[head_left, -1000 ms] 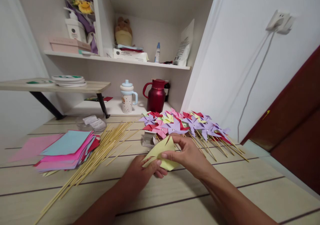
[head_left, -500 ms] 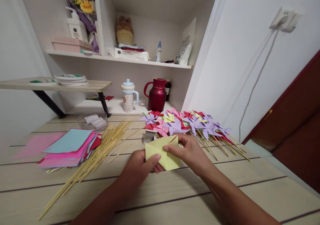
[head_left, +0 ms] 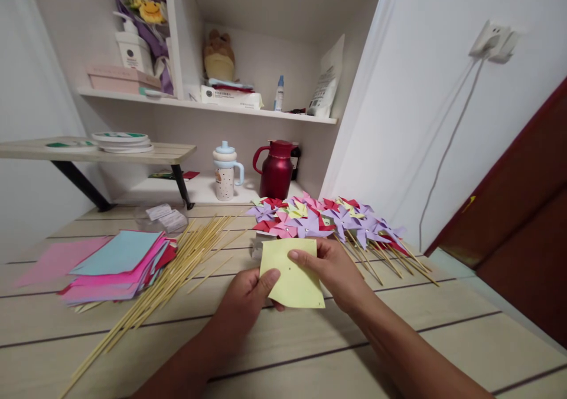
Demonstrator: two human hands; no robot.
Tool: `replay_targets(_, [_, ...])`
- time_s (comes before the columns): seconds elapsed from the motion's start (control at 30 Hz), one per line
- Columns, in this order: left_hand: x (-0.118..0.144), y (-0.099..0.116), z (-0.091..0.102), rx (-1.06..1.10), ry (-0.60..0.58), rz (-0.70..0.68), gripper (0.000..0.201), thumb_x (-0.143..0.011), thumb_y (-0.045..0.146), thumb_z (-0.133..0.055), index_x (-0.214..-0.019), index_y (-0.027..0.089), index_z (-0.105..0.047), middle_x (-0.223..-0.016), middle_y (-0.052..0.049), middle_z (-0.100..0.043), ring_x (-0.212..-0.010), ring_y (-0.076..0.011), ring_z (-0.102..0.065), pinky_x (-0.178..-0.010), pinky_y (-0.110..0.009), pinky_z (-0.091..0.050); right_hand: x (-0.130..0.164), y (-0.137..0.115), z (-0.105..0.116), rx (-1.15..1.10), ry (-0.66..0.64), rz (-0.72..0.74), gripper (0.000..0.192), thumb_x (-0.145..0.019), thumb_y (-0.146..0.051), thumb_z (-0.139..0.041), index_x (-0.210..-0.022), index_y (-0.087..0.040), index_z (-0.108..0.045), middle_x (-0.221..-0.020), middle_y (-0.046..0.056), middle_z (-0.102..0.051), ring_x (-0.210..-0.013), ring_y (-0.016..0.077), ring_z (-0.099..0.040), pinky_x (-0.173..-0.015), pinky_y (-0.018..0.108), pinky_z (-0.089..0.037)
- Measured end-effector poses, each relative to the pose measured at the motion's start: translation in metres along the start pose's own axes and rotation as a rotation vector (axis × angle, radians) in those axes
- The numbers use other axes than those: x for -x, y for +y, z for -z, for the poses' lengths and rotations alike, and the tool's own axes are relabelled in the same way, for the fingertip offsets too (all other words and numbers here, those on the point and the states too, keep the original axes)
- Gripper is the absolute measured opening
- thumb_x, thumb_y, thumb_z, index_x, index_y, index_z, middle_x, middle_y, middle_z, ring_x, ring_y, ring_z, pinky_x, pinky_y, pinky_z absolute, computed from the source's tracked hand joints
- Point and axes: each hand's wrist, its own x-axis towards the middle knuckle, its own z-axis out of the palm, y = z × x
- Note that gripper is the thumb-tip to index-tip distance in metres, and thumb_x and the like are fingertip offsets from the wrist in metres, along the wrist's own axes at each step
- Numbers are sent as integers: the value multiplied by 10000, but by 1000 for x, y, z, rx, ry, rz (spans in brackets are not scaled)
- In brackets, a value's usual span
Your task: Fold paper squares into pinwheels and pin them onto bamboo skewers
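Note:
A square of pale yellow paper (head_left: 296, 281) is held up above the table between both hands. Small dark marks show at its middle and near its lower right corner. My left hand (head_left: 248, 295) pinches the left edge, thumb on top and fingers behind. My right hand (head_left: 332, 269) grips the upper right side, its thumb lying across the front; its other fingers are mostly hidden behind the paper. Just beyond the hands lie many finished paper pinwheels (head_left: 310, 223) in purple, pink, red and yellow, on sticks. A small grey box (head_left: 257, 245) is partly covered by the paper.
To the left are a stack of coloured paper squares (head_left: 117, 254), a heap of thin wooden sticks (head_left: 177, 275) and a clear container (head_left: 166, 217). A lidded cup (head_left: 224, 177) and red jug (head_left: 277, 171) stand behind. A small raised shelf (head_left: 172, 153) is at the far left.
The yellow paper, earlier tilted with a slit showing near its top right, now faces me flatter and squarer. Both hands keep hold, and the whole view has shifted slightly.

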Motion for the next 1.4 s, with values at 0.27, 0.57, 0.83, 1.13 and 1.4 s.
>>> replay_targets(0.27, [-8, -14, -4, 338, -42, 70, 660, -794, 704, -497, -1043, 122, -682, -856, -108, -736, -777, -240, -680, -800, -390, -486, -6, 5, 4, -222, 59, 44, 380, -688, -434, -795, -900, -127, -720, -838, 116, -772, -684, 230, -715, -614, 317, -554])
replay_targets(0.57, [-3, -12, -5, 295, -56, 37, 486, -785, 550, -649, -1020, 125, -671, -893, -122, -721, -831, -239, -666, -846, -403, -475, -5, 6, 0, -369, -9, 12, 388, -694, -399, -800, -953, -123, -714, -847, 117, -769, -683, 210, -709, -636, 304, -549])
replay_targets(0.83, [13, 17, -11, 64, 48, 64, 387, -858, 504, -552, -936, 154, -697, -886, -91, -737, -903, -257, -651, -928, -391, -456, 0, 10, -9, -145, 24, 84, 310, -704, -407, -770, -813, -124, -707, -666, 45, -716, -506, 136, -601, -483, 241, -459])
replay_targets(1.13, [9, 11, -13, 159, 7, 30, 390, -883, 469, -526, -1063, 147, -653, -1077, -120, -720, -989, -265, -651, -933, -394, -468, 4, 5, -12, 77, 160, 240, 194, -741, -343, -717, -745, -151, -689, -669, 21, -686, -576, 148, -594, -517, 242, -457])
replay_targets(1.4, [7, 4, -9, 156, -49, 19, 418, -910, 480, -484, -1111, 147, -638, -1153, -135, -694, -1023, -275, -638, -934, -400, -464, 5, 5, -11, 181, 221, 328, 135, -798, -302, -656, -791, -173, -693, -745, 22, -699, -632, 158, -599, -549, 242, -452])
